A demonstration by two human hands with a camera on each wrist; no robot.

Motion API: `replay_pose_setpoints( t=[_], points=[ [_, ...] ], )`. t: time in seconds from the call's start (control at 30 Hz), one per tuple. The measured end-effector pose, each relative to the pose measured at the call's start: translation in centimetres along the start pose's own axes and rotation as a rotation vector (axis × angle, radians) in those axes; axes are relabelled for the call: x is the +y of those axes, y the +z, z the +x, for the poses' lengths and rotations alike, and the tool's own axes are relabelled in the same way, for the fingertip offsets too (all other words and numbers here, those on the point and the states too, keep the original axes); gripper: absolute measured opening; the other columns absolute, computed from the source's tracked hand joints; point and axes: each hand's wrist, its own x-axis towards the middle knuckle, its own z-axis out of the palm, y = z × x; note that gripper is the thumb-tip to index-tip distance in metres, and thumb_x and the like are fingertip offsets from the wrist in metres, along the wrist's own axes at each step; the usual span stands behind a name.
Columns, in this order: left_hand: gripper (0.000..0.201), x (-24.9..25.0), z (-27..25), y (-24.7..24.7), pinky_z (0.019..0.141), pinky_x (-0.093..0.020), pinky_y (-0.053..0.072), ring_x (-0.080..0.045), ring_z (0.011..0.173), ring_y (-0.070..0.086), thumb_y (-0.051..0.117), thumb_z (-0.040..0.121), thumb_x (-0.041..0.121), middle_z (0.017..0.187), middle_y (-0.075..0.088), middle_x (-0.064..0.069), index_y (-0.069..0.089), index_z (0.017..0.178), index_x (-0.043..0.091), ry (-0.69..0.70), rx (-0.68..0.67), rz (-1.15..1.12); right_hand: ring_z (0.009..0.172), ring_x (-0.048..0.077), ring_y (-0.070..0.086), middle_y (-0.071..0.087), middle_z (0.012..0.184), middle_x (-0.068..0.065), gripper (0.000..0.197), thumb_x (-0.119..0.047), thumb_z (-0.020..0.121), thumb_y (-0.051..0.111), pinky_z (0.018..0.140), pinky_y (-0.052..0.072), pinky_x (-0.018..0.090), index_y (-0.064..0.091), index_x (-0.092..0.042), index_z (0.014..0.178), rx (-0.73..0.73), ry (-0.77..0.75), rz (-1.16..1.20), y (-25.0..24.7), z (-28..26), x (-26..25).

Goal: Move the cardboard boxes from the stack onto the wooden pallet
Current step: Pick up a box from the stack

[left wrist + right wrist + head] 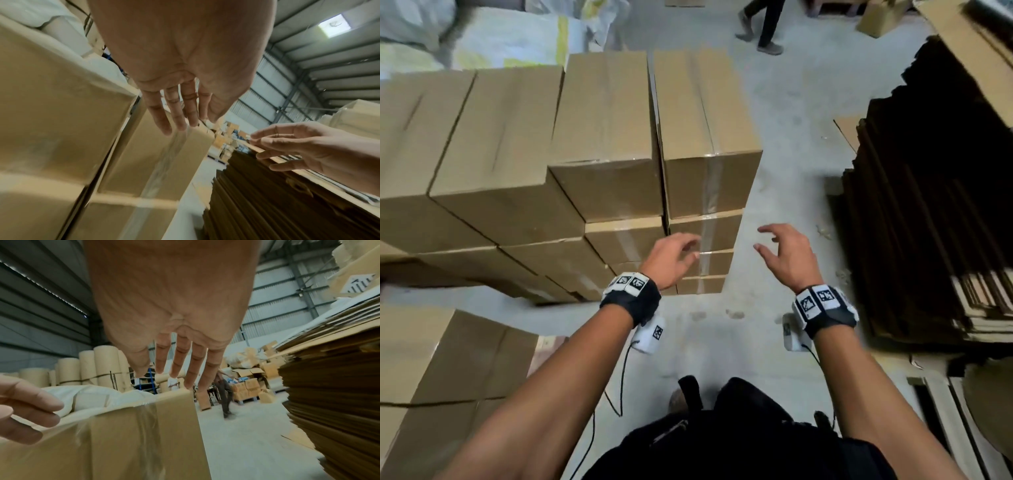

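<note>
A stack of taped brown cardboard boxes (599,192) fills the left and middle of the head view, several layers high. Its rightmost top box (705,137) (164,155) (127,434) stands at the stack's near right corner. My left hand (674,255) (176,113) hovers in front of that column with fingers spread and empty. My right hand (784,253) (176,366) is to the right of the column, over the floor, fingers spread and empty. More boxes (441,370) lie at lower left beside a strip of wood (548,356), perhaps the pallet.
A tall pile of flattened dark cardboard sheets (928,222) (333,394) walls off the right side. A person (760,24) (224,394) walks across the concrete floor (774,192) beyond the stack. White sacks (482,37) sit behind the boxes. A pale pallet (945,411) lies at lower right.
</note>
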Motion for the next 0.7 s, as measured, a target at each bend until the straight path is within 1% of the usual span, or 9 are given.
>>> replay_pose_setpoints(
  t=[0.07,0.17,0.27,0.37,0.43,0.53,0.6,0.7],
  points=[
    [0.039,1.1,4.1,-3.0,0.107,-0.034,0.048,-0.01,0.119,0.06,0.064,0.103,0.03,0.134,0.065,0.005,0.061,0.142,0.025,0.036,0.062,0.012,0.11,0.022,0.067,0.064,0.129,-0.005,0.034,-0.046,0.095,0.067,0.088,0.058,0.048,0.064,-0.033,0.126,0.054,-0.061,0.003,-1.8,5.8,-0.6],
    [0.041,2.2,10.4,-7.0,0.107,-0.033,0.047,-0.01,0.121,0.059,0.061,0.103,0.033,0.137,0.063,0.006,0.058,0.144,0.027,0.058,0.159,0.061,0.111,0.024,0.066,0.062,0.131,-0.003,0.038,-0.051,0.095,0.063,0.092,0.057,0.05,0.062,-0.033,0.129,0.067,-0.131,-0.033,-3.9,14.6,-0.8],
    [0.042,2.0,16.9,-10.3,0.106,-0.035,0.049,-0.008,0.122,0.058,0.061,0.103,0.034,0.141,0.061,0.007,0.056,0.145,0.027,0.067,0.243,0.13,0.118,0.026,0.063,0.059,0.136,0.0,0.043,-0.052,0.096,0.063,0.096,0.055,0.052,0.06,-0.031,0.133,0.013,-0.201,-0.076,-5.0,23.1,-0.5],
    [0.044,0.5,23.2,-13.2,0.107,-0.041,0.05,-0.013,0.122,0.059,0.062,0.103,0.036,0.141,0.061,0.004,0.056,0.145,0.025,0.042,0.279,0.245,0.129,0.028,0.056,0.053,0.145,0.003,0.049,-0.053,0.099,0.061,0.101,0.052,0.053,0.055,-0.028,0.141,-0.089,-0.257,-0.151,-5.3,31.1,-0.4],
    [0.047,-0.6,26.8,-14.7,0.109,-0.046,0.047,-0.02,0.127,0.057,0.061,0.102,0.039,0.142,0.059,0.0,0.054,0.146,0.024,0.005,0.254,0.308,0.132,0.031,0.054,0.047,0.151,0.005,0.052,-0.053,0.102,0.056,0.103,0.051,0.053,0.051,-0.024,0.146,-0.158,-0.274,-0.174,-4.8,35.6,-0.4],
    [0.054,-2.2,31.2,-16.1,0.114,-0.048,0.043,-0.028,0.134,0.053,0.058,0.103,0.044,0.147,0.054,-0.007,0.048,0.15,0.02,-0.055,0.163,0.385,0.134,0.039,0.051,0.037,0.159,0.01,0.056,-0.054,0.105,0.047,0.107,0.048,0.057,0.044,-0.021,0.15,-0.277,-0.318,-0.185,-2.8,41.3,-0.3],
    [0.061,-3.4,33.4,-16.4,0.118,-0.049,0.039,-0.029,0.141,0.046,0.057,0.103,0.047,0.157,0.045,-0.008,0.041,0.155,0.019,-0.1,0.085,0.4,0.137,0.044,0.047,0.026,0.166,0.011,0.059,-0.057,0.106,0.043,0.109,0.045,0.061,0.038,-0.021,0.154,-0.331,-0.309,-0.203,-0.9,44.1,-0.2],
    [0.073,-5.0,35.8,-16.0,0.125,-0.05,0.03,-0.029,0.152,0.031,0.052,0.102,0.057,0.169,0.027,-0.006,0.03,0.162,0.021,-0.149,0.008,0.431,0.139,0.052,0.04,0.014,0.171,0.01,0.066,-0.064,0.105,0.037,0.112,0.042,0.063,0.032,-0.024,0.157,-0.37,-0.288,-0.188,2.0,46.5,0.1]
  ],
)
